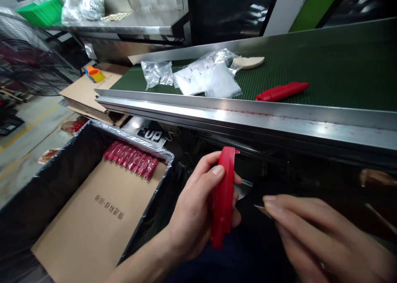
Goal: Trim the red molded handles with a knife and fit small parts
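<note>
My left hand (194, 210) grips a long red plastic part (222, 196) and holds it upright in front of me, below the conveyor's steel rail. My right hand (322, 233) is just to its right, fingers pinched on a thin pointed tool (259, 209) whose tip points toward the red part. A second red plastic part (281, 91) lies on the green conveyor belt (338, 74). At lower left stands a plastic-lined box (58, 167) with a cardboard sheet (99, 221) inside and a row of red parts (132, 159) along its far end.
Clear plastic bags (201, 76) and a pale wooden piece (248, 62) lie on the belt. The steel rail (248, 113) runs across in front of me. Flat cartons (89, 93) with an orange and yellow object (94, 74) sit at left, near a fan (31, 55).
</note>
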`<control>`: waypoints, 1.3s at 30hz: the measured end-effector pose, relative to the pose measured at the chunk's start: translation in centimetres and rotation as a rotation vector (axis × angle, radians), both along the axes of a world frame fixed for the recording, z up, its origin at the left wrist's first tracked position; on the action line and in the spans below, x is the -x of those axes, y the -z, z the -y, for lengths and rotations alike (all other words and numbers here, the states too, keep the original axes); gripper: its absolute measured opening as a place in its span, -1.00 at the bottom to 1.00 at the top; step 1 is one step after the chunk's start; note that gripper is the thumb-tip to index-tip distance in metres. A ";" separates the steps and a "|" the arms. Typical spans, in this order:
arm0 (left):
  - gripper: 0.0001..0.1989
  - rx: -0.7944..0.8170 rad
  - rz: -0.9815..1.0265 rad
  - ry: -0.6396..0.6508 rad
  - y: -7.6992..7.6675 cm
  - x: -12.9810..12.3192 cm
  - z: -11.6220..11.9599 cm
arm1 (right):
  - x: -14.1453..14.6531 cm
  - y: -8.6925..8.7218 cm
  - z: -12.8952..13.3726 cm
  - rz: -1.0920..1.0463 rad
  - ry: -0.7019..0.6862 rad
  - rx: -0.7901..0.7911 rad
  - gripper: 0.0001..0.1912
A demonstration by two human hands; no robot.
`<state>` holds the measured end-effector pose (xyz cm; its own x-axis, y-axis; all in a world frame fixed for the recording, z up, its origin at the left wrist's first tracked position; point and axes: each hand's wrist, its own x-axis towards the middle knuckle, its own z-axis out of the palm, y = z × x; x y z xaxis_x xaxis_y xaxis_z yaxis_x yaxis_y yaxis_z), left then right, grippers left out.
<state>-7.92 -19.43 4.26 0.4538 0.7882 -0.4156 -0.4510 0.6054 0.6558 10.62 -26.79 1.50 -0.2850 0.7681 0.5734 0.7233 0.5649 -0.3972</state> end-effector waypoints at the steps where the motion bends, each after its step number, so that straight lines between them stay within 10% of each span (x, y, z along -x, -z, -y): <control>1: -0.73 -0.010 -0.017 0.024 0.0 0.1 0.2 | -0.1 -0.2 -0.5 0.006 -0.009 -0.016 -0.47; 21: -0.61 -0.093 -0.182 0.173 -0.1 0.9 1.9 | 0.8 -1.6 -3.3 0.089 0.105 -0.056 -0.70; 27: -0.67 -0.076 0.083 0.266 0.1 1.1 2.4 | -0.5 -1.4 -3.5 -0.051 0.262 -0.081 -0.61; 39: -0.74 -0.105 0.352 0.251 1.6 0.3 1.8 | 1.5 -1.4 -2.2 -0.149 0.078 0.021 -0.58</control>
